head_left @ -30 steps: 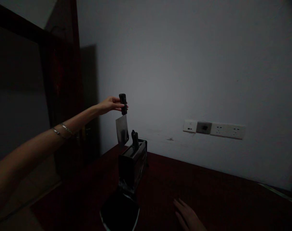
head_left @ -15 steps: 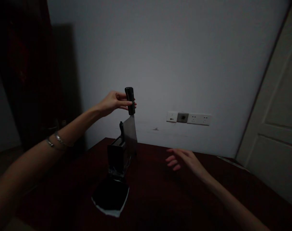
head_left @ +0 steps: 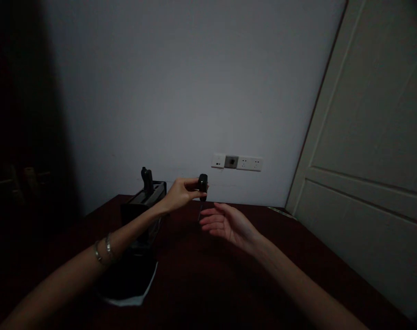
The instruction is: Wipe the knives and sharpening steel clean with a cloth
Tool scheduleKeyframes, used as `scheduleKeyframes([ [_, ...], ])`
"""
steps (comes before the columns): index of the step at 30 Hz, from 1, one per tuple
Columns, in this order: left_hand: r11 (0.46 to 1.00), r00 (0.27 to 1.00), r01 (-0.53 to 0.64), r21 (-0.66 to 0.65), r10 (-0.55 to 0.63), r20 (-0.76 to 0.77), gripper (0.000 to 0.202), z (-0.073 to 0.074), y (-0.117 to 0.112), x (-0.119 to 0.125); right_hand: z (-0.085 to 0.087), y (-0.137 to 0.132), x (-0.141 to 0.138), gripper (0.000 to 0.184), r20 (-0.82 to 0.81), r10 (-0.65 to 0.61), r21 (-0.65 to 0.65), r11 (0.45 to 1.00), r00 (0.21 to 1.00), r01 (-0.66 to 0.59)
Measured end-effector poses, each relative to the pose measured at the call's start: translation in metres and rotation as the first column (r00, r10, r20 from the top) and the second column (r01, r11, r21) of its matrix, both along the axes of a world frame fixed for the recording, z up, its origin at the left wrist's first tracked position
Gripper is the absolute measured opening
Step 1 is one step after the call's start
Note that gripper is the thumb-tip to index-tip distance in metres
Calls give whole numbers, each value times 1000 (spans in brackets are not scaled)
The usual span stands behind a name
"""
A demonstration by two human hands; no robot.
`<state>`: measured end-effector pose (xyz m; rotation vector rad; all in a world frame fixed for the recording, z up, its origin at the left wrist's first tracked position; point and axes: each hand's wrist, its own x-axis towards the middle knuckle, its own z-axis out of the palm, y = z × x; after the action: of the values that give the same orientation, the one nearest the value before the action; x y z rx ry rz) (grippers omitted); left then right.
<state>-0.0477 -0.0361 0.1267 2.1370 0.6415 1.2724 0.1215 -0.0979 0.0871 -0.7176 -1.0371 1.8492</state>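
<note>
My left hand (head_left: 181, 194) grips the black handle of a cleaver (head_left: 203, 187) near the middle of the view. Its blade hangs below the handle and shows only as a thin edge. Close by on the right, my right hand (head_left: 229, 224) has its fingers stretched out and holds nothing; it reaches toward the blade, and I cannot tell whether they touch. To the left, partly behind my left forearm, stands a dark knife block (head_left: 134, 211). Another black handle (head_left: 147, 179) sticks up from it.
A dark piece with a pale edge (head_left: 132, 284) lies in front of the block on the dark red table (head_left: 201, 279). Behind the table, the wall carries a row of sockets (head_left: 237, 162). A white panelled door (head_left: 359, 183) stands at the right.
My left hand has moved the cleaver away from beside the knife block, to the right and lower. My right hand has come nearer to it with fingers more extended. The view has turned right.
</note>
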Motion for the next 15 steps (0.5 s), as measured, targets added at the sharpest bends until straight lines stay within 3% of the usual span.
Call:
scheduleKeyframes([
  [10, 996, 1000, 0, 86, 0, 6, 28, -38, -5, 18, -14, 8, -1, 23, -225, -174, -148, 979, 959, 143],
  [15, 957, 999, -47, 285, 49, -1, 27, -53, -9, 21, -20, 10, -1, 19, -289, -246, -202, 960, 925, 192],
])
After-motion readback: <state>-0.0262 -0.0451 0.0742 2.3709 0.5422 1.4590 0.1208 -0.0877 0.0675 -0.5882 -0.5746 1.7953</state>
